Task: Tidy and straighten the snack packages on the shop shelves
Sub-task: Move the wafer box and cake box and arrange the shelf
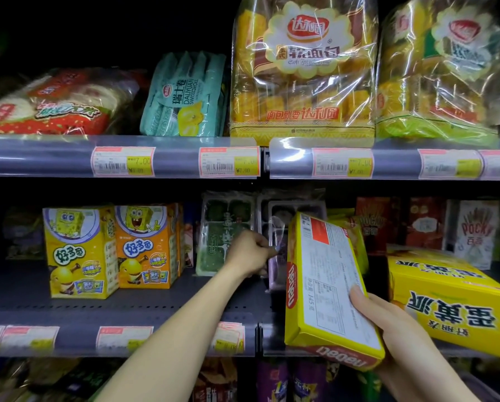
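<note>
Left hand (250, 252) pinches purple tray pack (278, 256), half hidden; right hand (394, 329) grips yellow box (324, 288).

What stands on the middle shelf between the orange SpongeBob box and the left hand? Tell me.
In the head view, a clear tray pack of green sweets stands between the orange SpongeBob box and the left hand.

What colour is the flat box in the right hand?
Yellow with red ends, the flat cardboard box in the head view.
</note>
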`<state>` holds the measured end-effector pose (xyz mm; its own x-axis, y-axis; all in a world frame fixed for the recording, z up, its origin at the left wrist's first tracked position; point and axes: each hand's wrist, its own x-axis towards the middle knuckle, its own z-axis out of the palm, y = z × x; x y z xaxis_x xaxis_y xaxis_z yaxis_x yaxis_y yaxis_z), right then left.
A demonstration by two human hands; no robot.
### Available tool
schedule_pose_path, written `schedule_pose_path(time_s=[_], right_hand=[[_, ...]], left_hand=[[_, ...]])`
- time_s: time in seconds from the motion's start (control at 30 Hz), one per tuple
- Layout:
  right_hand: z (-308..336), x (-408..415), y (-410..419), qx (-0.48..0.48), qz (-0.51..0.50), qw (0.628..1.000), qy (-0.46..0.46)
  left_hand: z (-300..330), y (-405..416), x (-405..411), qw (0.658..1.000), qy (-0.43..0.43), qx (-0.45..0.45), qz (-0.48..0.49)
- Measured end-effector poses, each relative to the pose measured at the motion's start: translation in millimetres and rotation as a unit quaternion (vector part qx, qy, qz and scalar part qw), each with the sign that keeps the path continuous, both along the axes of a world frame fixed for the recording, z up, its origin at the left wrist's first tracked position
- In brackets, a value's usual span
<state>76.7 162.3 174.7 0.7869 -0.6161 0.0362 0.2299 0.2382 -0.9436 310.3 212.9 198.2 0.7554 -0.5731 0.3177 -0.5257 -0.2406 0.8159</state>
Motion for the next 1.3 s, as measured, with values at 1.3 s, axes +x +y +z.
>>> schedule_pose_path(time_s=[1.3], right_hand=[[-5.7, -2.1, 8.7, -0.004, 0.018, 1.000, 0.000]], left_hand=[[-9.3, 18.5, 12.7, 0.994, -0.026, -0.087, 0.059]])
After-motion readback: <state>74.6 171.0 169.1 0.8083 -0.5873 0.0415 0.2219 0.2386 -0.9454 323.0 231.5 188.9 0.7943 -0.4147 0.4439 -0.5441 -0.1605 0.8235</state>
